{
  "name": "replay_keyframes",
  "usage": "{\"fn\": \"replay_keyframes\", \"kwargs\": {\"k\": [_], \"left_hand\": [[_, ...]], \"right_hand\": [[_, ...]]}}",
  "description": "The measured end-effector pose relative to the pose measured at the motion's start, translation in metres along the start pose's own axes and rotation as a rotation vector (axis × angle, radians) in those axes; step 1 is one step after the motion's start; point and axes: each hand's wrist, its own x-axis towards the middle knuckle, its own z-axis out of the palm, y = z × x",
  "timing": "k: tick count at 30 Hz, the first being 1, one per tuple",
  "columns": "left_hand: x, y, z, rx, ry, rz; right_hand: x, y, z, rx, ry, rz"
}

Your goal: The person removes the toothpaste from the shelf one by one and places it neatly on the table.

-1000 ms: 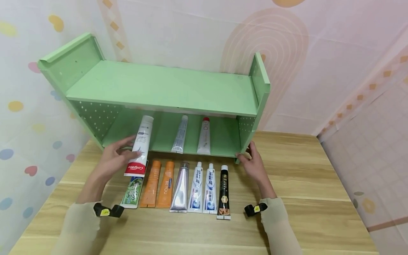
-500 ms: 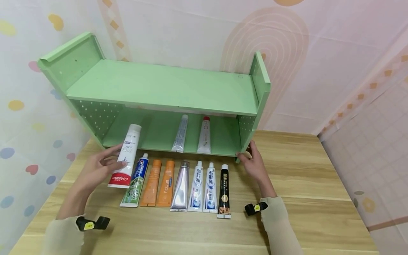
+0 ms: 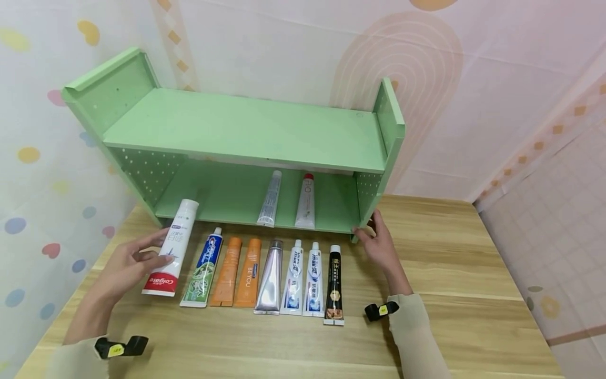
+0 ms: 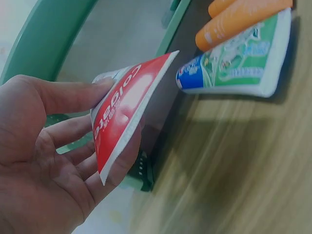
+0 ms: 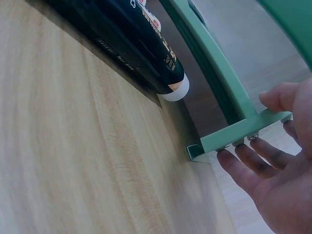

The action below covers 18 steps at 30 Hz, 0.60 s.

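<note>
My left hand (image 3: 125,266) pinches a white-and-red Colgate toothpaste tube (image 3: 174,241), cap end up, thumb on one face and fingers behind. In the left wrist view its red crimped end (image 4: 127,107) points toward the camera. Just right of it on the table lies a blue-and-green toothpaste tube (image 3: 202,271). My right hand (image 3: 377,243) grips the lower right side panel of the green shelf (image 3: 246,129); in the right wrist view thumb and fingers stand on opposite sides of the panel (image 5: 239,129). Two tubes, one silvery (image 3: 270,200) and one red-capped (image 3: 305,202), lie on the lower shelf.
Along the table in front of the shelf runs a row of tubes: two orange ones (image 3: 248,273), a silver one (image 3: 270,279), two white-and-blue ones (image 3: 313,281) and a black one (image 3: 334,284). A patterned cloth (image 3: 426,105) hangs behind.
The left hand has carried the Colgate tube from the lower shelf's front edge leftward and toward the person, uncovering the blue-and-green tube. The right hand keeps its hold on the shelf.
</note>
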Motion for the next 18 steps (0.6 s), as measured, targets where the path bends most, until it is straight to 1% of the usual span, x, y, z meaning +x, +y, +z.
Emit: {"fn": "replay_keyframes", "kwargs": {"k": [3,5,12,18], "left_hand": [[-0.002,-0.005,-0.003,-0.017,-0.016,0.006],[-0.004,-0.009,-0.004,-0.03,-0.034,-0.005],[-0.01,-0.018,-0.006,0.0,-0.093,-0.097],[-0.014,-0.022,-0.006,-0.026,-0.141,-0.132]], "right_hand": [[0.0,0.0,0.0,0.005,0.003,0.0],[0.0,-0.001,0.001,0.007,0.003,-0.001],[0.0,0.0,-0.001,0.003,-0.001,-0.009],[-0.001,0.0,-0.001,-0.006,-0.007,-0.006]]}}
